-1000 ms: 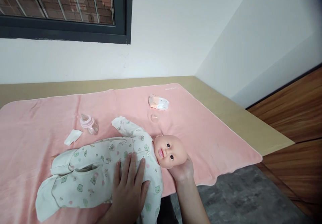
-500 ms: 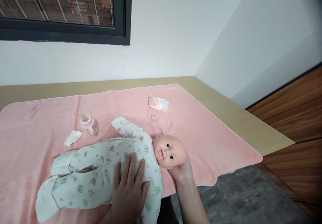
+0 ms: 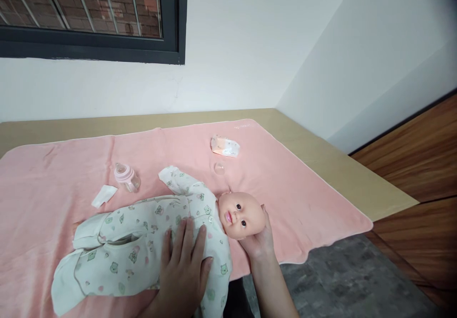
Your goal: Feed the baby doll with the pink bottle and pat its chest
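A baby doll (image 3: 150, 242) in a white sleepsuit with small green and pink prints lies on its back across the pink blanket (image 3: 307, 189), its bald head to the right. My left hand (image 3: 183, 256) rests flat on the doll's chest, fingers spread. Under the back of the doll's head, my right hand (image 3: 262, 242) cups and holds it. Most of its fingers are hidden by the head; one fingertip shows at the crown. The doll's near arm runs down past my left hand to the bottom edge.
Beyond the doll lie a small pink baby bottle (image 3: 127, 177), a folded white tissue (image 3: 104, 196), a clear cap (image 3: 219, 168) and a tissue packet (image 3: 224, 146). The wooden tabletop (image 3: 321, 161) shows around the blanket. A window (image 3: 89, 18) and white walls stand behind; wooden panels (image 3: 421, 165) are at right.
A fingertip of my right hand now shows beside the crown of the doll's head. My left hand and the doll stay almost still.
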`<state>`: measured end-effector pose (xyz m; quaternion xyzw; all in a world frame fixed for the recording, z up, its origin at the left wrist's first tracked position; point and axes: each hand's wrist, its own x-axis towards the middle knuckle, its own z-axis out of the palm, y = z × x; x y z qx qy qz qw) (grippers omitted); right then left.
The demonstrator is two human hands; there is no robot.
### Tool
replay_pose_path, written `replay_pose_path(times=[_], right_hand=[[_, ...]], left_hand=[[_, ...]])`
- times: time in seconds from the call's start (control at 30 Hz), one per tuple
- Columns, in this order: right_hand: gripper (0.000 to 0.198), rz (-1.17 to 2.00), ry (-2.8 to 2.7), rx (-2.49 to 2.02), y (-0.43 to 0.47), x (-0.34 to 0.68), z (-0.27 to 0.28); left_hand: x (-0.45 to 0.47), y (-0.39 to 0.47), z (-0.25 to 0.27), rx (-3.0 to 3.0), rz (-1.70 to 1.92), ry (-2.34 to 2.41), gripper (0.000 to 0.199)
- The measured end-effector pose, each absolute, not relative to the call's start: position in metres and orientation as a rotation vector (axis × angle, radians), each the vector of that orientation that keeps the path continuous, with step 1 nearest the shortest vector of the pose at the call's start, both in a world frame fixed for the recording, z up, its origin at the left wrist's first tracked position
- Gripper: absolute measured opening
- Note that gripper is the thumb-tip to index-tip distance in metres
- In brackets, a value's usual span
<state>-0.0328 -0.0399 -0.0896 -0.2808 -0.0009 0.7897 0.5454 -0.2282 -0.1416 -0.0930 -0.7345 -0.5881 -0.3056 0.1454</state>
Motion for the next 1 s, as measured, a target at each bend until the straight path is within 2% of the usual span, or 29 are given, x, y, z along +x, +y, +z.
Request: replay_pose_path(times=[0.17, 0.43, 0.7, 1.0], right_hand=[[0.078, 1.865, 0.036, -0.720, -0.037, -0.035, -0.083], [0.053, 1.884, 0.060, -0.774, -0.033, -0.033, -0.081], [0.045, 1.912, 0.050, -0.772, -0.033, -0.034, -0.080], [0.044, 1.896, 0.002, -0.777, -0.033, -0.034, -0.082]], left_hand=[[-0.229, -0.141, -0.093, -2.124, -0.883, -1.690, 0.055], [-0.228, -0.141, -0.094, -2.118, -0.886, -1.692, 0.055], [-0.237, -0.141, -0.088, -2.142, -0.642, -1.566, 0.059], [-0.237, -0.141, -0.091, -2.146, -0.641, -1.568, 0.060]])
